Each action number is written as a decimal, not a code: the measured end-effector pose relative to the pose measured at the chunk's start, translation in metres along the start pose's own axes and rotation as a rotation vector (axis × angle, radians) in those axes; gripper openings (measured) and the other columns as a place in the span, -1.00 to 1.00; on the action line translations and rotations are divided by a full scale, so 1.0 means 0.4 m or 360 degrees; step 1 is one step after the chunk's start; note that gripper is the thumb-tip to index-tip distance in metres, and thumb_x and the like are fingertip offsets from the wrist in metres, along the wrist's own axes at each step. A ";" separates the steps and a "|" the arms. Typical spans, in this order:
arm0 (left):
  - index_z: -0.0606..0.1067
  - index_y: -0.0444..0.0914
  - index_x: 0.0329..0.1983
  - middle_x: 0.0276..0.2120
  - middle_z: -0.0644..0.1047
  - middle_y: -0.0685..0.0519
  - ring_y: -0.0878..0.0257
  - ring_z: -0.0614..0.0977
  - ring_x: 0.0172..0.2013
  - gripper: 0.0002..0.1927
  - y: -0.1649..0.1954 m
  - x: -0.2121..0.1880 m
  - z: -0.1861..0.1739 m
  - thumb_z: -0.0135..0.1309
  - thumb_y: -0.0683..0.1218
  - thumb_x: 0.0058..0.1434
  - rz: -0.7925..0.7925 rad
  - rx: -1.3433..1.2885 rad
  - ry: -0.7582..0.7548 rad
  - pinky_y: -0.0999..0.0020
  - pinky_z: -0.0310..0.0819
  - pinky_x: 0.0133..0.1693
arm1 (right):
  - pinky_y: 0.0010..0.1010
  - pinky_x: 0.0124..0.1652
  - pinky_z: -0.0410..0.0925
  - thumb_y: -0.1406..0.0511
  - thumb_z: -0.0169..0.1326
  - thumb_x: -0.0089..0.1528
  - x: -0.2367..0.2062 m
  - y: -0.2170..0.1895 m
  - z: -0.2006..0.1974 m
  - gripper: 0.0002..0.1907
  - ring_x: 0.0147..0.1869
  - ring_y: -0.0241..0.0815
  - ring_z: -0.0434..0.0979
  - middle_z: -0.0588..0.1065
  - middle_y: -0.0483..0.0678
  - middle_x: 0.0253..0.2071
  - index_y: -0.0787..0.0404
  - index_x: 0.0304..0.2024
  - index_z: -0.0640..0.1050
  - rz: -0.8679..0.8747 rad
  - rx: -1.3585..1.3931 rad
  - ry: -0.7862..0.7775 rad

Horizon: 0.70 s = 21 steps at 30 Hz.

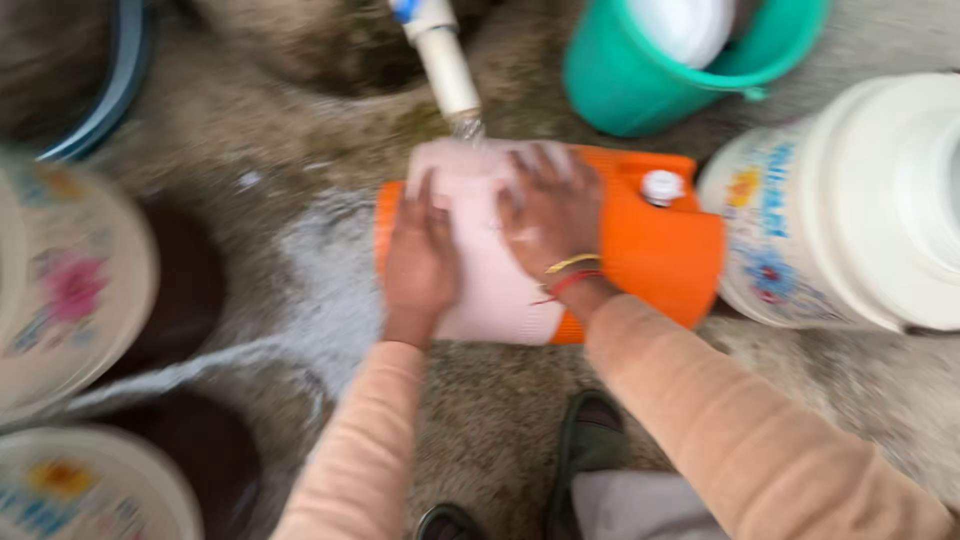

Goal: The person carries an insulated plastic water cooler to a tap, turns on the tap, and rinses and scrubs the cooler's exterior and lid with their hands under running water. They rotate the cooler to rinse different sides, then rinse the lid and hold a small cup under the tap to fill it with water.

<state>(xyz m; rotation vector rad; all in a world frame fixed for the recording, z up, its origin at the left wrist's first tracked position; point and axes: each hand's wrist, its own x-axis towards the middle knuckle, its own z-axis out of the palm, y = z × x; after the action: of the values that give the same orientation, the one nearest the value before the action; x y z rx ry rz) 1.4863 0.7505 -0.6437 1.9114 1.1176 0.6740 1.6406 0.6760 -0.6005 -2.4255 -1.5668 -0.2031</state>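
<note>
Both hands (420, 260) (550, 215), fingers spread flat on pink cloth (490, 290) (over orange can (660, 250)), buckets crowding right edge.

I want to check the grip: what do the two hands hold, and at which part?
Both hands press on the pale pink cloth over the orange container: left hand at its left side, right hand near the top.

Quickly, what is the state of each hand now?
Left hand: open, pressed flat on the pale pink cloth over the orange container.
Right hand: open, fingers spread on the same cloth, under the tap.
</note>
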 end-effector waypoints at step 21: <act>0.53 -0.24 0.11 -0.02 0.57 -0.22 -0.20 0.50 0.11 -0.62 0.097 0.205 0.087 -0.10 0.06 0.43 0.0489 0.0950 -0.0142 -0.15 0.31 0.15 | 0.10 0.32 0.09 0.19 -0.06 0.29 0.091 0.027 0.007 -0.60 0.37 0.27 0.31 0.50 0.04 0.23 0.15 0.09 0.60 0.0198 0.0129 -0.0111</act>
<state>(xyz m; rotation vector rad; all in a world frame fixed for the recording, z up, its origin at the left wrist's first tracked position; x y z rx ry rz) 1.5685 0.7988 -0.6255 2.6318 1.0520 0.4325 1.6655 0.7044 -0.5957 -2.4806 -1.4163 -0.0322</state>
